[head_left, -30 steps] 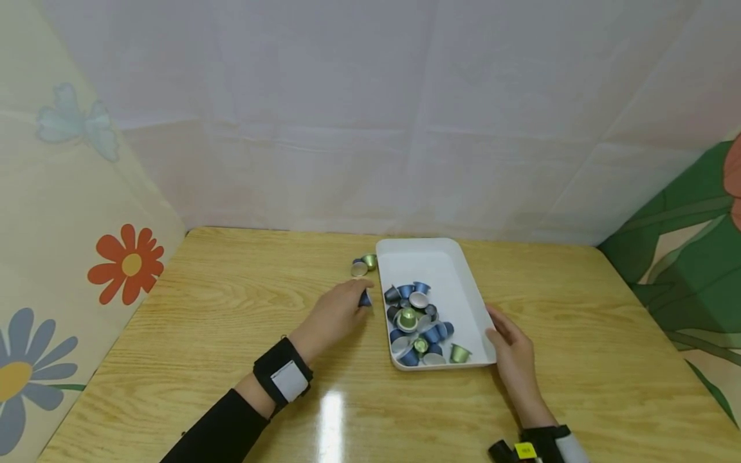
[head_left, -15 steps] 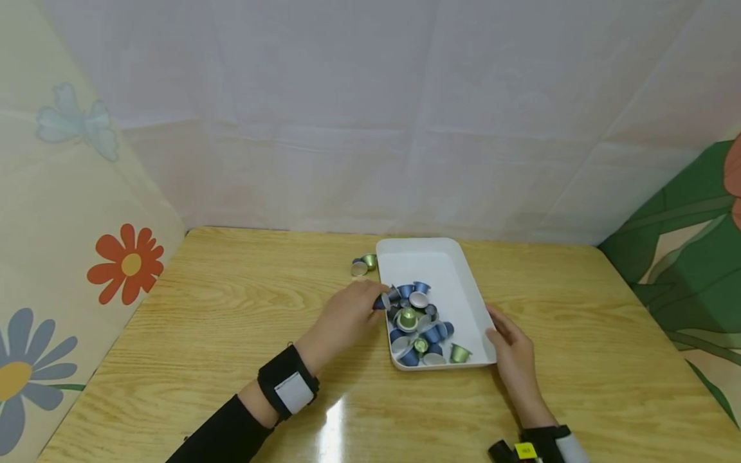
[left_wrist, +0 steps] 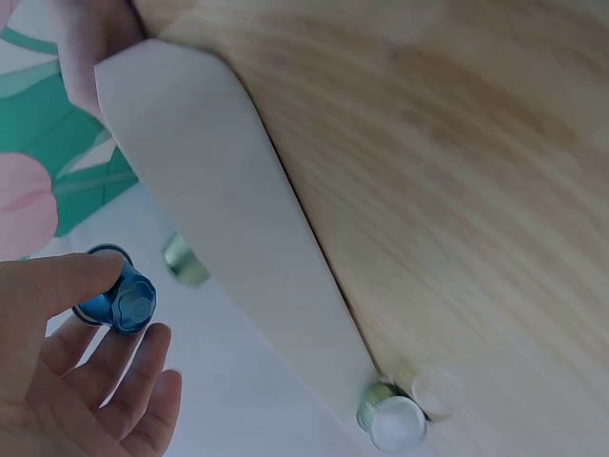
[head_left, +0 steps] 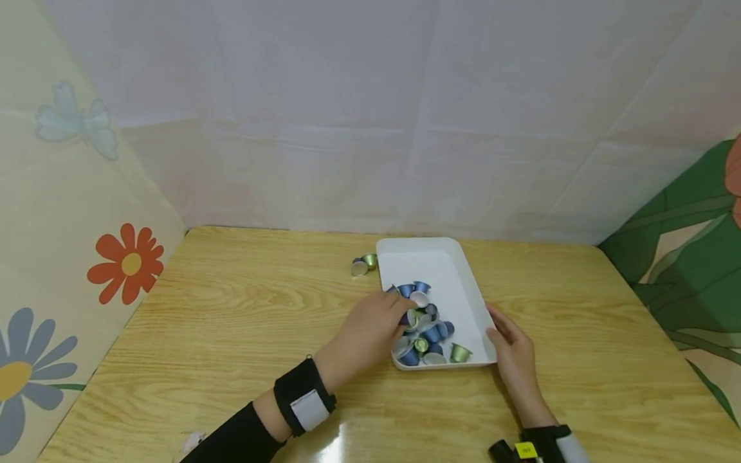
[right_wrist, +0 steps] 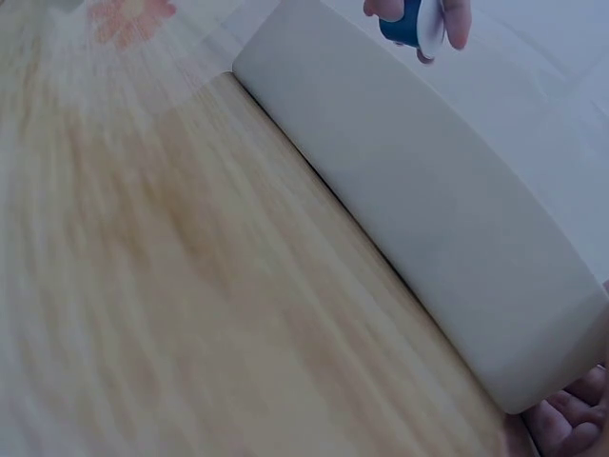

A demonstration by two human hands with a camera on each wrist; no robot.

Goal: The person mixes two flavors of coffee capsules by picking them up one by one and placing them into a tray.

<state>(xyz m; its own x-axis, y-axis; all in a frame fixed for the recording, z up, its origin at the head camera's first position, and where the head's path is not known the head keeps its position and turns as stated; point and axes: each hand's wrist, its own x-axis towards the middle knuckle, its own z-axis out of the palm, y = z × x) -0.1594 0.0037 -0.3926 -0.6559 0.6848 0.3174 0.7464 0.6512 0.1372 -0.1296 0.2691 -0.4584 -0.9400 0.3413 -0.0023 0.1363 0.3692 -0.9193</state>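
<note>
My left hand (head_left: 370,331) reaches over the left wall of a white tray (head_left: 428,260). Between thumb and fingers it pinches a blue coffee capsule (left_wrist: 131,303), plainly seen in the left wrist view. Below that hand lies a heap of blue, green and dark coffee capsules (head_left: 431,333), partly hidden by it. At the tray's near right corner, my right hand (head_left: 515,357) grips the rim, thumb on top and fingers at the outside.
A few loose capsules, one of them a green capsule (head_left: 369,260), lie on the wooden table (head_left: 260,289) against the tray's far left side. A pale cloth (head_left: 370,128) hangs behind the table.
My left hand has carried the blue capsule rightward from the table, across the tray's left rim, to above the heap. The right hand and the tray have stayed put.
</note>
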